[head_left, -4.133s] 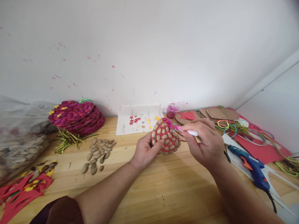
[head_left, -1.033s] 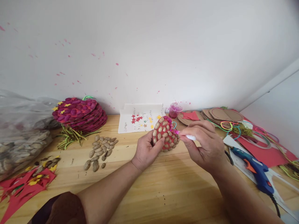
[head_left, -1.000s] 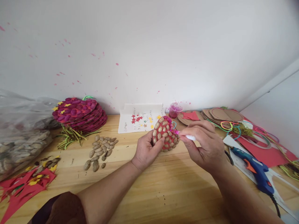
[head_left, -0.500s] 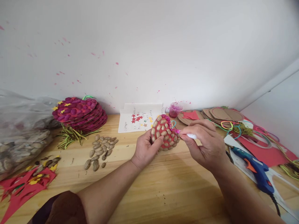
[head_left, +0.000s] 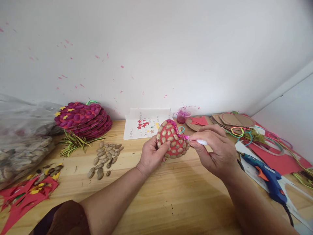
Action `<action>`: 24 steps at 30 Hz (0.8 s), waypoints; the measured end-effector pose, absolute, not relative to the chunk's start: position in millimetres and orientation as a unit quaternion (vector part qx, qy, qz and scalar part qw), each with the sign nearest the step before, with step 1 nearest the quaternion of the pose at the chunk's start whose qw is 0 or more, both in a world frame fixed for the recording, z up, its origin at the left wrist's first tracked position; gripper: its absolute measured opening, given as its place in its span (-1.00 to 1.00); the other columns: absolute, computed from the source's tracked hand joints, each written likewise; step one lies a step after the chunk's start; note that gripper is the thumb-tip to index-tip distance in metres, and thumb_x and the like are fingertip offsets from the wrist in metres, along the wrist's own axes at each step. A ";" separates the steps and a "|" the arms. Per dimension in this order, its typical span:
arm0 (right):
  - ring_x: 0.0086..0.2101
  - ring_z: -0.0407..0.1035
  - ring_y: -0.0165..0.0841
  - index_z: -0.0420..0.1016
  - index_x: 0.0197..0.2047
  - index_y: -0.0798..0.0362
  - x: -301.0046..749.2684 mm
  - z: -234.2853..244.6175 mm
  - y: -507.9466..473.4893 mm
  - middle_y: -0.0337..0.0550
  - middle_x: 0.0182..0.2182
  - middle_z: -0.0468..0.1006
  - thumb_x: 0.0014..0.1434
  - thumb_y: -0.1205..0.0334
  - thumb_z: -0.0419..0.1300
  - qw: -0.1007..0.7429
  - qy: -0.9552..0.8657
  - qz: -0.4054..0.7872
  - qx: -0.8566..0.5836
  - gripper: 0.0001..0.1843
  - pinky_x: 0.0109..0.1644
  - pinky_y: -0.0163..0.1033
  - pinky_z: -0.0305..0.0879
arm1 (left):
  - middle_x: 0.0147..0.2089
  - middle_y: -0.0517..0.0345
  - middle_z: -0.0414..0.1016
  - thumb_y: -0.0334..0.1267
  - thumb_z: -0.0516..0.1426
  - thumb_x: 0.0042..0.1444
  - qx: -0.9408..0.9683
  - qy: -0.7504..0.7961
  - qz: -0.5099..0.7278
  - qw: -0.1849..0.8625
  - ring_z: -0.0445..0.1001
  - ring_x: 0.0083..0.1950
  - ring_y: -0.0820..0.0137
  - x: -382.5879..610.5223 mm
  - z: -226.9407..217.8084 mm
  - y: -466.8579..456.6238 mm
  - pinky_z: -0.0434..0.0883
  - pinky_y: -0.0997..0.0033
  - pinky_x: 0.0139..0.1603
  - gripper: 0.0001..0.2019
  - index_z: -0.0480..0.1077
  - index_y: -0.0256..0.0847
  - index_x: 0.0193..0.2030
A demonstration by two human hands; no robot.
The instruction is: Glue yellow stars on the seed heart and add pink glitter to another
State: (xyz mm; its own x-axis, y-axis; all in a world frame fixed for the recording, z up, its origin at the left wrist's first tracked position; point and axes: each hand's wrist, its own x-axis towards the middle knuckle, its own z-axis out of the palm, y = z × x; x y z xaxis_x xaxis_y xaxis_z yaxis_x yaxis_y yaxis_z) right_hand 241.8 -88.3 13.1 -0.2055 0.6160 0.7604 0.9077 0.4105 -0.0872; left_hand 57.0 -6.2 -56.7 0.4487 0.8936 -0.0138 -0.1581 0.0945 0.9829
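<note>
In the right hand (head_left: 216, 150), pinched a brush (head_left: 201, 142), tip at the pink-edged notch of a nut-studded piece (head_left: 173, 140); gripped that piece by its left side in the left hand (head_left: 152, 155), above the bench (head_left: 183, 199); looked early in painting the nuts (head_left: 168, 133), so needed to work colour onto bare ones, maybe redipping in the cup (head_left: 183, 116)

The wooden table (head_left: 171, 195) bore red paper scraps (head_left: 26, 199) at 9 o'clock, loose peanuts (head_left: 104, 156) at 10, a white paper sheet (head_left: 133, 122) at 12 and a plastic cup (head_left: 183, 118) at 1.
</note>
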 end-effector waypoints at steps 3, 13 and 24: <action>-0.19 0.44 -0.21 0.51 -0.14 -0.01 242.1 12.9 -88.5 -0.19 -0.37 0.64 0.28 0.36 0.29 0.379 -0.753 -0.193 -0.503 -0.89 -0.04 -0.07 0.31 | -0.59 0.39 0.30 0.00 0.30 0.09 0.545 0.340 0.398 0.655 0.21 -0.71 0.59 56.8 -57.8 -6.2 0.22 0.58 -0.71 -0.67 0.33 -0.18 -0.34; -0.20 0.44 -0.21 0.51 -0.15 0.00 241.7 13.2 -87.4 -0.18 -0.37 0.63 0.29 0.36 0.27 0.372 -0.759 -0.191 -0.499 -0.92 -0.03 -0.06 0.31 | -0.61 0.40 0.28 0.03 0.30 0.08 0.547 0.334 0.392 0.660 0.19 -0.72 0.59 56.9 -57.7 -5.2 0.20 0.60 -0.72 -0.65 0.32 -0.18 -0.33; -0.18 0.46 -0.20 0.55 -0.13 -0.03 244.1 11.7 -87.5 -0.19 -0.36 0.65 0.27 0.34 0.28 0.386 -0.753 -0.180 -0.501 -0.89 -0.04 -0.09 0.37 | -0.61 0.38 0.32 0.06 0.32 0.06 0.526 0.354 0.383 0.672 0.23 -0.71 0.58 56.0 -57.1 -4.8 0.20 0.61 -0.76 -0.62 0.31 -0.18 -0.33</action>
